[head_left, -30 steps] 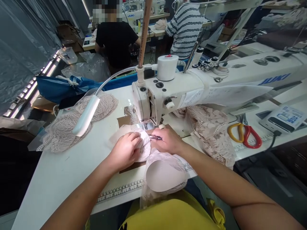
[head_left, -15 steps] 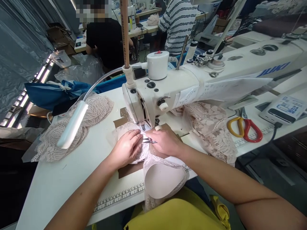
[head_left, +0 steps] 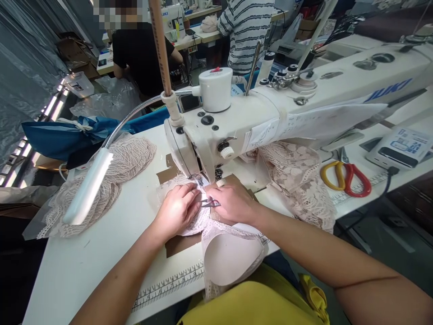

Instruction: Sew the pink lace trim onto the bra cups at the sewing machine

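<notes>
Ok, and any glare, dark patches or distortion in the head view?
Head view: bright light washes out some lace detail beside the left hand, though the snips' blades are readable; deep shadow left of the table; wide-angle stretching, seemingly strongest toward the edges; pixelation near the top left, above a co-worker's black shirt.

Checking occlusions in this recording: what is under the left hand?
Pale lace fabric shows beside the left hand, and a brown patch shows past the fabric's near edge. Whatever lies directly beneath the palm is covered.
</notes>
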{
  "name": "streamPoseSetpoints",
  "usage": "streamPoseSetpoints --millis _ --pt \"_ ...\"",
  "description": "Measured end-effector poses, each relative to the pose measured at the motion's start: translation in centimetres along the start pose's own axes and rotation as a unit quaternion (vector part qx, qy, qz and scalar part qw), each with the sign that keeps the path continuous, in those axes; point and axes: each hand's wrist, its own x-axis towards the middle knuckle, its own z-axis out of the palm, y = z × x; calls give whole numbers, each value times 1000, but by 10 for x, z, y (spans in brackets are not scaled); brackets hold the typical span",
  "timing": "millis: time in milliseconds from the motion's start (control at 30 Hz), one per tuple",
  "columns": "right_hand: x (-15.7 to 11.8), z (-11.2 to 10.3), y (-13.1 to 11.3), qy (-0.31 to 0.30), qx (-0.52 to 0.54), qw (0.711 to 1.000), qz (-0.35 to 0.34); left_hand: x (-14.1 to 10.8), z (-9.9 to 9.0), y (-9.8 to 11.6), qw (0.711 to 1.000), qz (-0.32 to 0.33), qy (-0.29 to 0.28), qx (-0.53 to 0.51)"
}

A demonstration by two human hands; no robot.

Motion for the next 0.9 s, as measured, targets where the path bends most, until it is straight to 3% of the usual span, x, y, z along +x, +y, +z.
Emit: streamPoseSetpoints --millis 200,433,633,900 --pt "0 -4 -4 -64 -32 997 -15 -4 0 1 999 26 14 -19" --pt "-1 -3 -4 -27 -12 1000 -2 -4 7 -2 1000 11 25 5" --pt "2 -3 -7 -40 -18 999 18 5 7 -9 998 48 30 37" --pt "4 -3 -9 -46 -28 998 42 8 11 -5 996 43 49 67"
